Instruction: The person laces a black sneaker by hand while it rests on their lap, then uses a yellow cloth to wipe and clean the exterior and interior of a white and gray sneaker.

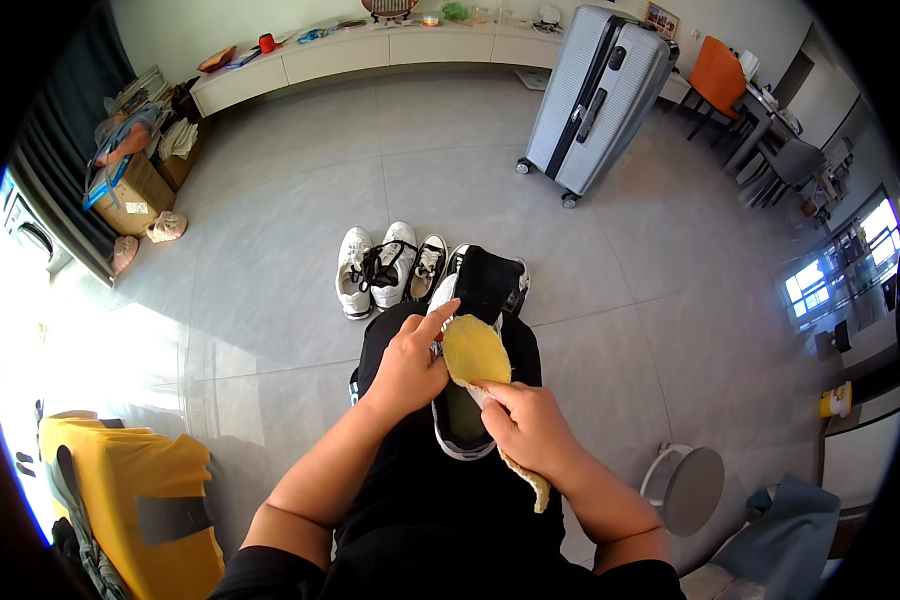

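Observation:
A white-edged shoe (466, 449) rests on my lap with its heel toward me and its black tongue (486, 280) folded out at the far end. Along the shoe's left side, my left hand (408, 364) grips it, index finger stretched toward the tongue. A yellow insole (476, 350) with a pale fuzzy edge stands tilted over the opening. My right hand (532, 424) pinches it, thumb and index finger at its edge. The insole's narrow end hangs below my right palm. Inside the shoe, a dark greenish bottom shows; the toe is mostly covered.
Ahead on the tiled floor (270, 330) stand white sneakers (354, 275) and black-and-white shoes (429, 264). A grey suitcase (592, 110) stands farther right. A round stool (694, 490) is at my right, a yellow cloth-covered piece (120, 480) at my left. A long low cabinet (340, 60) lines the wall.

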A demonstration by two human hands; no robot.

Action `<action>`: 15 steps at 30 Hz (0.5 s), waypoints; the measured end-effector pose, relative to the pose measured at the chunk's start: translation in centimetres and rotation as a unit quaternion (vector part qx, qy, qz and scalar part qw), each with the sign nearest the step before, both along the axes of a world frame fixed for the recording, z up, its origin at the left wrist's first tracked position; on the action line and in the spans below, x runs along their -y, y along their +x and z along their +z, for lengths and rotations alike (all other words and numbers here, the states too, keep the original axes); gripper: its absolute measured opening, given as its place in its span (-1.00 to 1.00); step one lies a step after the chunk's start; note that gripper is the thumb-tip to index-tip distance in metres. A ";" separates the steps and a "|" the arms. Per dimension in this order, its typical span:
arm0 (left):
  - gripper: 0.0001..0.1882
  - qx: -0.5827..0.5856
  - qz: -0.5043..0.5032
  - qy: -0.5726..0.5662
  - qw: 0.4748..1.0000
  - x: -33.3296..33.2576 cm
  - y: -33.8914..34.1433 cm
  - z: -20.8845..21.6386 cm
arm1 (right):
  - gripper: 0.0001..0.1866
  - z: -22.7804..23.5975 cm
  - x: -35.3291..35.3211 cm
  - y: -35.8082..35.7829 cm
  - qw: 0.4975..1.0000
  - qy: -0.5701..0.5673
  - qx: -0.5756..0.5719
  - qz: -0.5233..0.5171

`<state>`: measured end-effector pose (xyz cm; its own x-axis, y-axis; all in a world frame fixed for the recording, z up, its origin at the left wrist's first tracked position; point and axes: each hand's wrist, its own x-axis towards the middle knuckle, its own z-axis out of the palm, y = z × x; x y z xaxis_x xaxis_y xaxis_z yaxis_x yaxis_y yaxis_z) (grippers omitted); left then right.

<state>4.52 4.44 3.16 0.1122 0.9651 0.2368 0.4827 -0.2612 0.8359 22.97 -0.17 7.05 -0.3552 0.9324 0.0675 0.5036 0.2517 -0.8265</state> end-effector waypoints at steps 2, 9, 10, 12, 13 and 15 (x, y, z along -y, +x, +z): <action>-0.33 0.012 0.002 -0.041 0.999 0.6 -0.1 0.4 | -0.72 0.6 0.3 0.3 0.998 -0.013 0.061 0.005; -0.37 0.004 0.021 -0.010 1.000 3.0 0.0 0.2 | -0.76 2.4 0.1 0.1 0.978 -0.169 0.068 0.104; -0.38 0.000 0.027 -0.013 1.000 3.3 0.0 0.4 | -0.76 2.3 0.5 -0.1 0.978 -0.172 0.061 0.105; -0.38 -0.009 0.041 -0.021 0.999 3.8 0.0 0.5 | -0.74 2.1 1.5 -0.5 0.982 -0.123 0.063 0.131; -0.38 -0.025 0.039 0.000 0.999 4.1 0.1 0.4 | -0.74 1.7 2.1 -0.7 0.979 -0.112 0.085 0.145; -0.39 -0.052 0.033 0.041 0.997 4.4 0.2 0.0 | -0.73 0.9 2.6 -1.1 0.978 -0.082 0.107 0.158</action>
<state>4.72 0.01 3.13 0.0778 0.9489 0.3058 0.5839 -0.2920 0.7575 21.87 -2.78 7.93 -0.6168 0.7657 -0.1823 0.5886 0.2948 -0.7528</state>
